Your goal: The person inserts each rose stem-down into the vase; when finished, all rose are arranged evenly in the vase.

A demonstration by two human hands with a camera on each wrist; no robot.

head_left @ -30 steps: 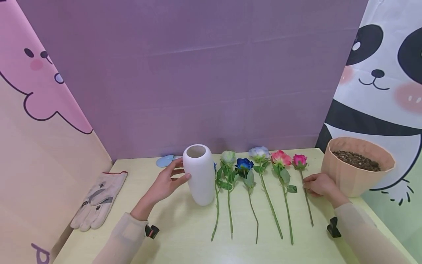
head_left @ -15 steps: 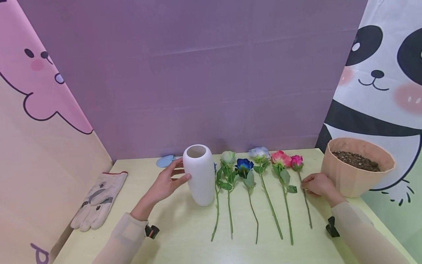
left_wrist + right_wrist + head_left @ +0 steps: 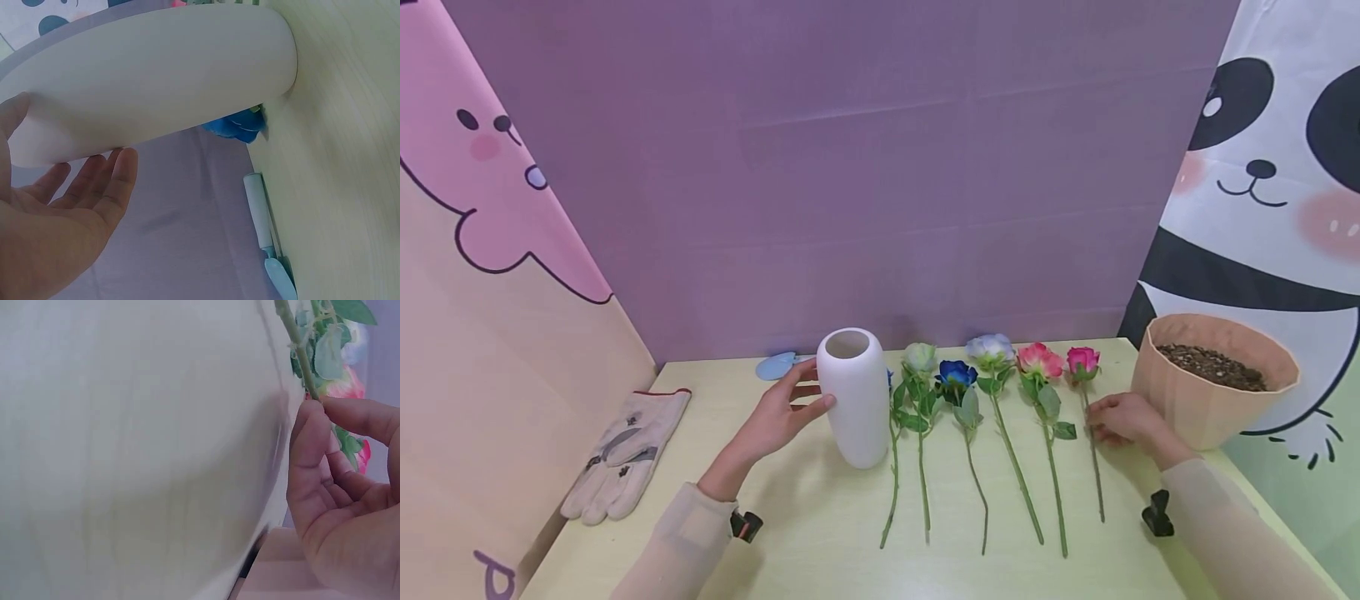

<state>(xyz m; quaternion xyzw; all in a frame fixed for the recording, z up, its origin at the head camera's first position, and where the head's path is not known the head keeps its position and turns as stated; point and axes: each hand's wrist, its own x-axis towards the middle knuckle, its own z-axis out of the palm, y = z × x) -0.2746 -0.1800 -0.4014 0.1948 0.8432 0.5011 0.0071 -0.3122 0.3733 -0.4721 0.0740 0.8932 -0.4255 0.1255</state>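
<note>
A tall white vase (image 3: 853, 400) stands upright on the table. My left hand (image 3: 781, 414) holds its upper left side, thumb on the near face and fingers against the far side; the left wrist view shows the same hand (image 3: 69, 212) against the vase wall. At the right, my right hand (image 3: 1129, 419) pinches the stem of a magenta rose (image 3: 1082, 361). Thumb and index finger meet on the green stem (image 3: 299, 353) in the right wrist view. Left of it lie a coral rose (image 3: 1040, 360), a pale blue flower (image 3: 990, 347), a dark blue rose (image 3: 956, 374) and a pale green one (image 3: 919, 357).
A peach pot (image 3: 1187, 404) with soil stands close beside my right hand. Folded work gloves (image 3: 628, 454) lie at the left edge. Behind the vase is a small light-blue trowel (image 3: 775, 365). Another blue flower (image 3: 240, 127) is partly hidden by the vase.
The magenta rose has shifted slightly: its head swung left and back right, while its stem's lower end moved a little left. My left hand and the vase have not moved.
</note>
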